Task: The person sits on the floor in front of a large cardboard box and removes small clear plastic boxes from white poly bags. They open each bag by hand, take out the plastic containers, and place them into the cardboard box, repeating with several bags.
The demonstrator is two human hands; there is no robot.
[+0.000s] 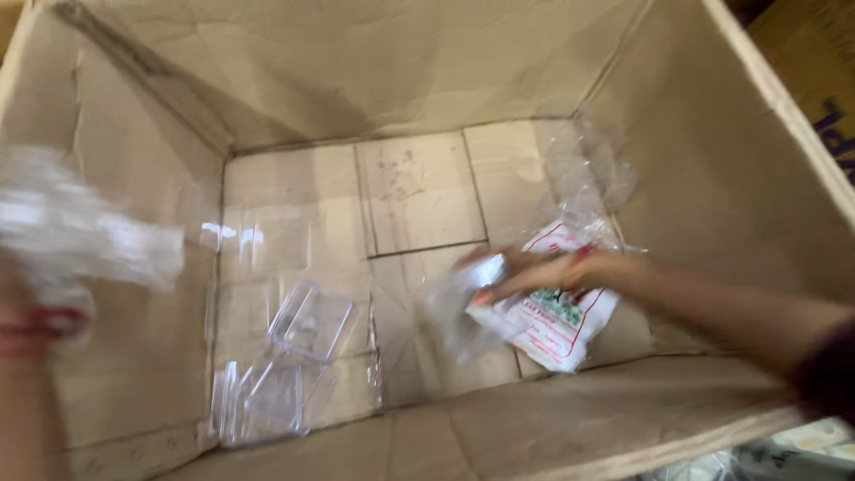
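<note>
Head view: large brown cardboard box (712, 178), open top, four tall walls all round; floor made of folded flaps.

Right hand (543, 272) reaches down over the near-right wall to the box floor. Its fingers (499, 287) are closed on a crumpled clear plastic wrap (450, 312), which lies just beside and partly over a flat white packet with red and green print (557, 325). The packet rests on the floor close to the right wall. More crinkled clear film (592, 174) stands against that wall behind the hand.

Left hand (36, 321) is at the left edge, outside the box wall, blurred; it grips a bunch of clear plastic (80, 236).

Clear rigid plastic cases (285, 370) lie at the near-left floor corner, well apart from the right hand. Centre and far floor open.
</note>
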